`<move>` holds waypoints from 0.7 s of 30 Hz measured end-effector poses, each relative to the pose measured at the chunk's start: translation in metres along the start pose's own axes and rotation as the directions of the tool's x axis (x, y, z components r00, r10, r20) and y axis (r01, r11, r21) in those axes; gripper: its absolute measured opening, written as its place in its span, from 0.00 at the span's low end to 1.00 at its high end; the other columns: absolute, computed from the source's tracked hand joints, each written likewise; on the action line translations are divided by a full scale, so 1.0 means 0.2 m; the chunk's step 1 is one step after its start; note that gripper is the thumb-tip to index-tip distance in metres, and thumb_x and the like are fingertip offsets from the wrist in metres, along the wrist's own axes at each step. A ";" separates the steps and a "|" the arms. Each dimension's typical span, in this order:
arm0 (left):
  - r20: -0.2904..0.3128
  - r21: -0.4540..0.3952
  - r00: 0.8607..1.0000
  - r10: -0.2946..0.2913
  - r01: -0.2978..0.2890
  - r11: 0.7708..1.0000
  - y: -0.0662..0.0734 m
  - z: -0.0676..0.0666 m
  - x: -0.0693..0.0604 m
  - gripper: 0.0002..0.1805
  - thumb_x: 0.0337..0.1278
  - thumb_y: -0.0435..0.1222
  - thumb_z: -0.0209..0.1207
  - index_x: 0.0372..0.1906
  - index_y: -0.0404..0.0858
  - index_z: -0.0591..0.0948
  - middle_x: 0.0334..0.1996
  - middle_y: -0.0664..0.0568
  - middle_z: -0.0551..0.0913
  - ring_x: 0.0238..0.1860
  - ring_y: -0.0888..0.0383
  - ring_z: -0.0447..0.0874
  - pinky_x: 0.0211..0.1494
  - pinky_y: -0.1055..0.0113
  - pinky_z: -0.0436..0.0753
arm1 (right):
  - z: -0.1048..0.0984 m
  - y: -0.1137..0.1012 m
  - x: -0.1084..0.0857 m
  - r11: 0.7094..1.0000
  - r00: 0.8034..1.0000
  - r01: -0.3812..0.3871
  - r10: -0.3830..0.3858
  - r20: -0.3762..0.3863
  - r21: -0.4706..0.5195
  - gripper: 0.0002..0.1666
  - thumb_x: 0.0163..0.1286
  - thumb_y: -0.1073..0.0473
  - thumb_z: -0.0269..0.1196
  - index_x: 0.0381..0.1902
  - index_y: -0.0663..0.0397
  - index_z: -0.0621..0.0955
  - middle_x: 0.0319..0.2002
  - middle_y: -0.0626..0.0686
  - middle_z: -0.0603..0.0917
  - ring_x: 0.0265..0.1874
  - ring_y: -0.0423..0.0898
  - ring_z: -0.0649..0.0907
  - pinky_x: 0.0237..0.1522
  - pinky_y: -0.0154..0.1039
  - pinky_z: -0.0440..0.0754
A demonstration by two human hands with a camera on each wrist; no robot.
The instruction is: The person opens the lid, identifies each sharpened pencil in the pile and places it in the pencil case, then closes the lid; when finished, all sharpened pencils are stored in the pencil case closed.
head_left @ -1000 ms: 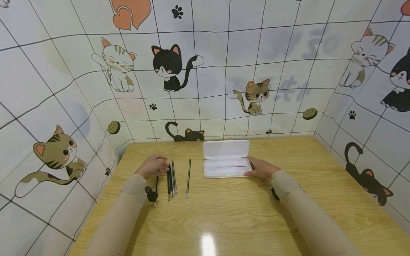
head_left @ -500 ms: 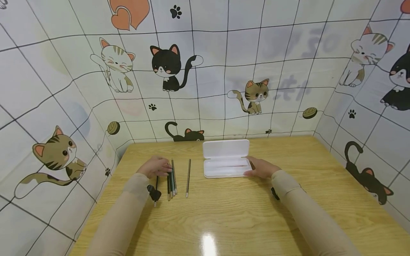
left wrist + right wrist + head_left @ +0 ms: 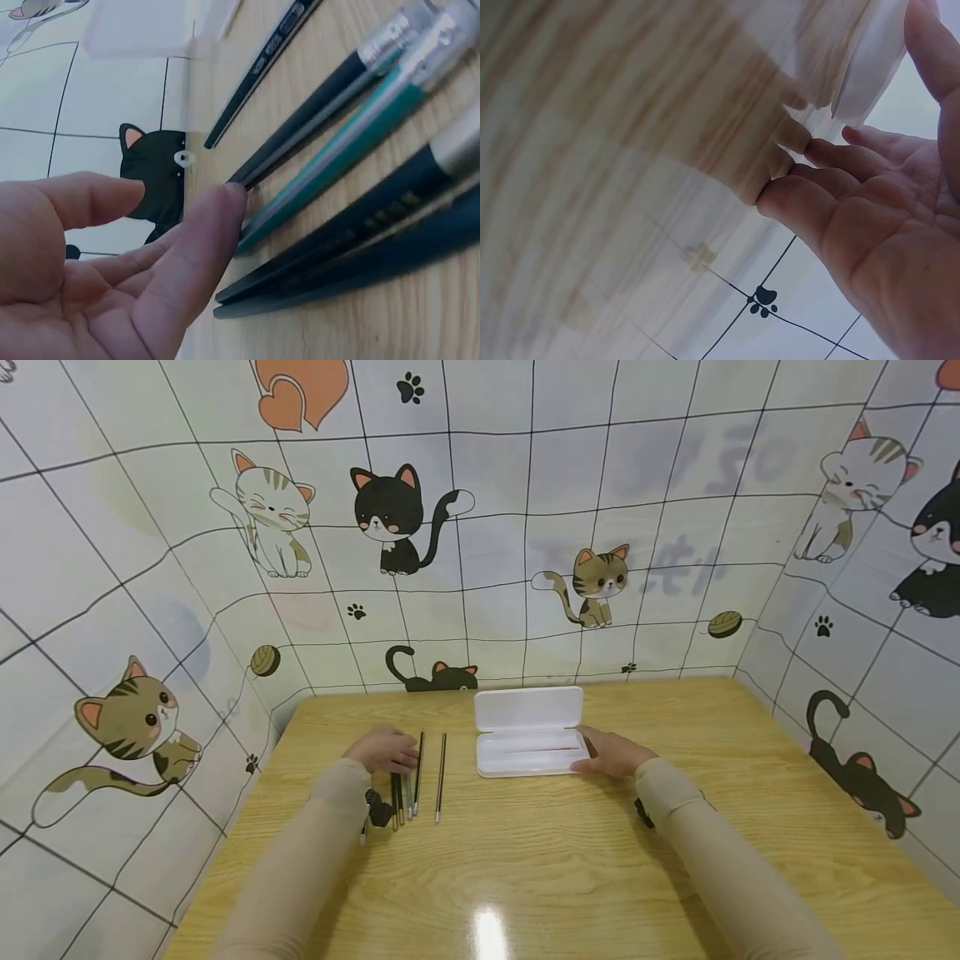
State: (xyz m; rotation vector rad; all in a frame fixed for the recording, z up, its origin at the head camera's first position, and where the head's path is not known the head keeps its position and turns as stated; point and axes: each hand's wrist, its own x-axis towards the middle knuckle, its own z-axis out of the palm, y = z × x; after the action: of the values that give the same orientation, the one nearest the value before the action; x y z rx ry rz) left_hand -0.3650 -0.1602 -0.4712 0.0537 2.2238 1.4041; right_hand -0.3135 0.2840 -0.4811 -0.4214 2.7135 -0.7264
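Observation:
My left hand is over the far ends of a loose row of pencils on the table. In the left wrist view, a fingertip touches a dark pencil, and the thumb stands apart. Beside it lie a green pencil and two dark pencils, partly hidden by the hand in the head view. Farther right is a separate black pencil. My right hand holds the right end of a white pencil case, thumb at the front corner and fingers behind. The case's lid stands raised; a thin dark line shows inside.
Another pencil lies at the left, mostly covered by the left wrist and its black camera. The wooden table ends at a cat-patterned wall covering at the back and sides.
My left hand has moved right across the pencils, and the row's rightmost pencil has shifted right, towards the separate one. The right hand and the case have stayed put.

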 end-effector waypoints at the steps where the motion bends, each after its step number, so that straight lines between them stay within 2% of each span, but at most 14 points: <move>1: -0.003 0.017 1.000 0.002 -0.002 1.000 0.00 0.01 0.00 0.27 0.77 0.34 0.49 0.69 0.18 0.64 0.52 0.32 0.82 0.46 0.48 0.87 0.47 0.59 0.87 | 0.00 0.00 0.00 1.000 1.000 0.002 -0.002 0.000 -0.001 0.53 0.73 0.43 0.64 0.80 0.65 0.52 0.76 0.71 0.58 0.74 0.69 0.60 0.72 0.64 0.60; 6: -0.038 0.075 0.999 -0.004 0.007 0.997 0.03 0.05 -0.01 0.22 0.74 0.32 0.53 0.64 0.21 0.73 0.44 0.36 0.84 0.39 0.51 0.87 0.44 0.59 0.88 | 0.01 0.01 0.01 1.000 1.000 -0.001 0.001 -0.002 -0.002 0.53 0.73 0.42 0.64 0.80 0.65 0.52 0.76 0.70 0.58 0.74 0.68 0.60 0.72 0.64 0.59; 9: -0.071 0.112 0.997 -0.004 0.012 0.994 0.05 0.08 -0.02 0.15 0.71 0.32 0.56 0.53 0.24 0.81 0.36 0.42 0.83 0.34 0.54 0.84 0.40 0.60 0.87 | 0.01 0.01 0.01 1.000 1.000 -0.007 0.007 -0.002 -0.003 0.53 0.73 0.42 0.64 0.80 0.64 0.52 0.76 0.70 0.58 0.74 0.68 0.60 0.72 0.64 0.59; 10: -0.078 0.126 0.997 -0.002 0.012 0.992 0.05 0.09 -0.02 0.12 0.71 0.31 0.57 0.47 0.24 0.82 0.32 0.45 0.81 0.32 0.55 0.81 0.38 0.61 0.86 | 0.01 0.01 0.01 1.000 1.000 -0.006 0.006 -0.002 -0.005 0.53 0.73 0.42 0.64 0.80 0.64 0.52 0.76 0.70 0.58 0.74 0.68 0.60 0.72 0.64 0.59; 12: -0.095 0.175 0.995 0.011 0.006 0.985 0.07 0.11 -0.03 0.09 0.68 0.31 0.59 0.43 0.27 0.83 0.30 0.48 0.79 0.29 0.58 0.78 0.36 0.61 0.86 | 0.01 0.01 0.01 1.000 1.000 -0.001 0.001 -0.002 -0.011 0.54 0.72 0.42 0.65 0.80 0.65 0.53 0.76 0.70 0.58 0.74 0.69 0.60 0.72 0.64 0.60; 15: -0.071 0.239 0.997 0.030 -0.012 0.971 0.09 0.12 -0.03 0.12 0.66 0.30 0.62 0.50 0.26 0.82 0.30 0.49 0.80 0.28 0.59 0.74 0.40 0.59 0.86 | 0.01 0.01 0.01 1.000 1.000 0.000 0.000 -0.004 -0.013 0.54 0.72 0.42 0.65 0.80 0.65 0.53 0.76 0.70 0.59 0.74 0.69 0.61 0.72 0.64 0.60; 17: -0.055 0.268 0.998 0.039 -0.023 0.963 0.10 0.13 -0.04 0.21 0.65 0.30 0.63 0.61 0.26 0.78 0.34 0.49 0.81 0.30 0.59 0.75 0.45 0.57 0.87 | 0.01 0.01 0.01 1.000 1.000 0.002 -0.002 -0.005 -0.018 0.54 0.72 0.42 0.65 0.79 0.65 0.54 0.75 0.71 0.59 0.73 0.69 0.61 0.71 0.64 0.60; 19: -0.047 0.258 0.999 0.027 -0.014 0.966 0.10 0.14 -0.04 0.26 0.64 0.28 0.64 0.65 0.26 0.75 0.36 0.47 0.80 0.31 0.58 0.74 0.47 0.55 0.87 | 0.01 0.01 0.01 1.000 1.000 -0.003 0.003 -0.004 -0.016 0.54 0.72 0.42 0.65 0.80 0.64 0.53 0.76 0.70 0.59 0.74 0.68 0.61 0.72 0.64 0.60; 21: -0.059 0.241 0.998 0.014 0.001 0.971 0.09 0.15 -0.03 0.26 0.62 0.27 0.65 0.64 0.26 0.75 0.38 0.46 0.80 0.32 0.57 0.76 0.48 0.55 0.86 | 0.01 0.01 0.01 1.000 1.000 0.001 -0.001 -0.001 -0.020 0.53 0.72 0.43 0.65 0.79 0.65 0.53 0.76 0.70 0.59 0.74 0.69 0.61 0.72 0.64 0.60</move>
State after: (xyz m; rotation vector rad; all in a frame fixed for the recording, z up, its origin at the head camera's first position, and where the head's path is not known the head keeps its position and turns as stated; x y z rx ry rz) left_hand -0.3504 -0.1282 -0.4634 0.1025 2.4361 1.1456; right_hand -0.3147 0.2847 -0.4837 -0.4265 2.7238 -0.7008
